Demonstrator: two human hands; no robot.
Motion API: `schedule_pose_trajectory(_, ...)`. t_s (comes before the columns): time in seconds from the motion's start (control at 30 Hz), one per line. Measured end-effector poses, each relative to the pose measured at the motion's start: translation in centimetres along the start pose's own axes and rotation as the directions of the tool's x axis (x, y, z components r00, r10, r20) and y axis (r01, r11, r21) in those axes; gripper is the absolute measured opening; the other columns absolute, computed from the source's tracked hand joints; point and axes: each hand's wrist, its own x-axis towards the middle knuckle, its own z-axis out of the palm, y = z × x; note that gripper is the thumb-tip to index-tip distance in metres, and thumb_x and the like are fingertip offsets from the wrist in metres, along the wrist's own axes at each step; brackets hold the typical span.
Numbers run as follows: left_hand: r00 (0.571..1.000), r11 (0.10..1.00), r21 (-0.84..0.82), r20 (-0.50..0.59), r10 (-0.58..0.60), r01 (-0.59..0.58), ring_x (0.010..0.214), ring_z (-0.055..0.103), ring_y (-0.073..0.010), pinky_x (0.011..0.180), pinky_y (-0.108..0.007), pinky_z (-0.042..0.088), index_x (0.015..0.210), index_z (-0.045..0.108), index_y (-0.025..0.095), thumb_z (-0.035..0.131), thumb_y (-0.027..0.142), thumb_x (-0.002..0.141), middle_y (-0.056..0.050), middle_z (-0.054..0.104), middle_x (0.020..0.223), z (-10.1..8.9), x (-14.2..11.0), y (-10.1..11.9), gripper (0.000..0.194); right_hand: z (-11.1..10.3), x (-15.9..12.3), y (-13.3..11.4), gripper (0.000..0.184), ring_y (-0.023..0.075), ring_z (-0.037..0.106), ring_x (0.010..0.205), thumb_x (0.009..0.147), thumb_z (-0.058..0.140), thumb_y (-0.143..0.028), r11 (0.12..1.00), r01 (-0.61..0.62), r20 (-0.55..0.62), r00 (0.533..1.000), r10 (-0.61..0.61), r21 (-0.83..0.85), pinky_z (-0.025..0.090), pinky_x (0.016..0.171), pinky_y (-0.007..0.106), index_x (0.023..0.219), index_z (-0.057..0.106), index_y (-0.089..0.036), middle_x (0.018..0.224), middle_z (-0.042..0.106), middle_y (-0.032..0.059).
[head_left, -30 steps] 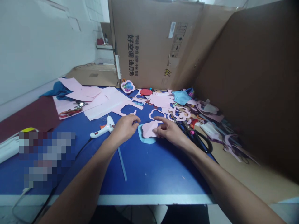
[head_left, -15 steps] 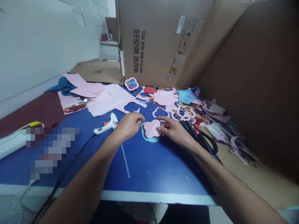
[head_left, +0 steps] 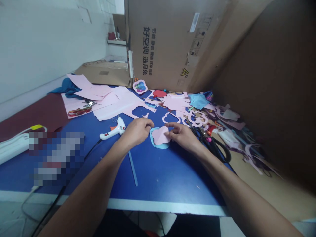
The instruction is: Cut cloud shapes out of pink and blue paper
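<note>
A pink flower-shaped paper cutout (head_left: 160, 135) lies on a slightly larger light blue piece (head_left: 156, 145) on the blue table (head_left: 163, 177). My left hand (head_left: 136, 130) is curled, its fingertips pinched at the cutout's left edge. My right hand (head_left: 182, 135) grips the cutout's right edge between thumb and fingers. Both hands rest on the table on either side of the cutout.
A white glue gun (head_left: 114, 129) lies left of my left hand, a clear glue stick (head_left: 133, 168) under my forearm. Black scissors (head_left: 215, 148) sit right of my right hand. Pink sheets (head_left: 111, 102), ring-shaped offcuts (head_left: 171, 117) and scraps lie behind. Cardboard walls (head_left: 271, 82) close the back and right.
My left hand has moved right to the cutout's left edge. My right hand's outstretched finger has curled down onto the right edge. The camera has shifted slightly.
</note>
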Motion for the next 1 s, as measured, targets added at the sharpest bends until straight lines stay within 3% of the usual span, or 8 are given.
schedule_pose_trajectory(0.2, 0.999, 1.000, 0.020, 0.049, 0.005, -0.006, 0.102, 0.074, -0.0234, 0.092, -0.038, 0.055, 0.100, 0.080, 0.022, 0.055, 0.005, 0.088, -0.005, 0.083, 0.109, 0.5, 0.1, -0.4, 0.033, 0.6, -0.1, 0.4, 0.051, 0.0144, 0.055, 0.058, 0.089, 0.070, -0.029, 0.996, 0.022, -0.035, 0.999, -0.025, -0.083, 0.041, 0.058, 0.026, 0.137, 0.070, -0.014, 0.066, 0.068, -0.0026)
schedule_pose_trajectory(0.4, 0.967, 0.982, -0.016, 0.170, 0.187, -0.187, 0.107, 0.071, -0.0208, 0.097, -0.035, 0.054, 0.104, 0.081, 0.022, 0.051, 0.003, 0.089, -0.006, 0.078, 0.119, 1.0, -0.2, 0.4, 0.038, 1.0, 0.0, 0.4, 0.047, 0.0155, 0.058, 0.060, 0.090, 0.070, -0.027, 0.984, 0.022, -0.067, 0.997, -0.034, -0.177, 0.043, 0.063, 0.027, 0.135, 0.072, -0.016, 0.069, 0.070, -0.0016)
schedule_pose_trajectory(0.53, 0.939, 0.967, 0.103, 0.281, 0.198, -0.235, 0.104, 0.070, -0.0223, 0.094, -0.035, 0.053, 0.098, 0.080, 0.022, 0.052, 0.006, 0.090, -0.008, 0.076, 0.114, 1.7, -0.5, 0.5, 0.033, 0.6, -0.1, 0.2, 0.044, 0.0164, 0.061, 0.063, 0.094, 0.068, -0.026, 0.976, 0.046, -0.060, 0.996, -0.060, -0.211, 0.045, 0.066, 0.028, 0.136, 0.073, -0.016, 0.072, 0.073, -0.0003)
schedule_pose_trajectory(0.7, 0.929, 0.942, 0.200, 0.313, 0.199, -0.269, 0.105, 0.069, -0.0236, 0.097, -0.037, 0.052, 0.096, 0.079, 0.022, 0.053, 0.008, 0.093, -0.009, 0.076, 0.113, 1.9, -0.6, 0.5, 0.030, -0.8, -0.3, 0.6, 0.035, 0.0183, 0.069, 0.072, 0.095, 0.066, -0.015, 0.930, 0.094, -0.107, 0.984, -0.140, -0.355, 0.049, 0.074, 0.029, 0.128, 0.079, -0.017, 0.085, 0.081, 0.0035)
schedule_pose_trajectory(0.87, 0.917, 0.924, 0.212, 0.316, 0.242, -0.317, 0.110, 0.068, -0.0246, 0.101, -0.040, 0.052, 0.095, 0.079, 0.022, 0.051, 0.009, 0.095, -0.009, 0.076, 0.117, 1.9, -0.8, 0.8, 0.031, -1.7, -0.7, 0.8, 0.034, 0.0221, 0.074, 0.097, 0.098, 0.061, -0.007, 0.814, 0.264, 0.025, 0.955, -0.294, -0.518, 0.052, 0.089, 0.032, 0.111, 0.087, -0.024, 0.106, 0.082, 0.0070)
schedule_pose_trajectory(1.0, 0.923, 0.934, 0.169, 0.284, 0.260, -0.316, 0.112, 0.068, -0.0251, 0.105, -0.042, 0.051, 0.099, 0.080, 0.024, 0.052, 0.013, 0.096, -0.008, 0.078, 0.114, 2.0, -1.0, 0.7, 0.030, -1.9, -1.3, 0.4, 0.038, 0.0222, 0.073, 0.097, 0.098, 0.061, -0.006, 0.738, 0.296, 0.119, 0.951, -0.284, -0.606, 0.053, 0.087, 0.031, 0.113, 0.088, -0.027, 0.107, 0.079, 0.0069)
